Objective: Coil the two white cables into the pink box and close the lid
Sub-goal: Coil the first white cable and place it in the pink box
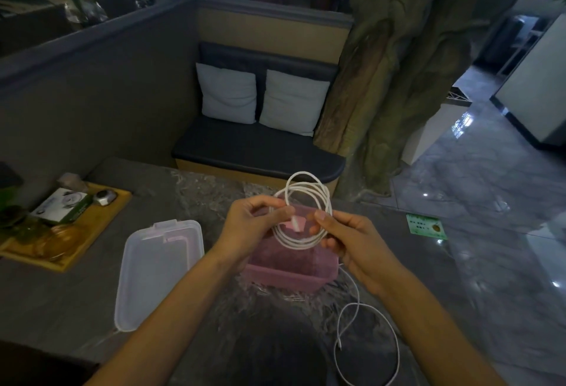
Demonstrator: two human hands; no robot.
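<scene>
Coiled cable (301,211) pinched by both hands (249,226) (352,240), hiding pink box (288,272) (interior unclear).

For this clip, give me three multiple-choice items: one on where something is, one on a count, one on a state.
1. Where does the clear lid lie?
A. on the pink box
B. on the table, on the left-hand side of the box
C. on the bench

2. How many white pillows lean on the bench?
A. one
B. two
C. four

3. What state is the second cable in?
A. loose on the table
B. coiled in the box
C. held in both hands

Key: 1 B, the lid lies flat on the left-hand side of the pink box; 2 B, two stand side by side; 3 A, it trails loose while the left hand and right hand hold the coiled cable.
</scene>
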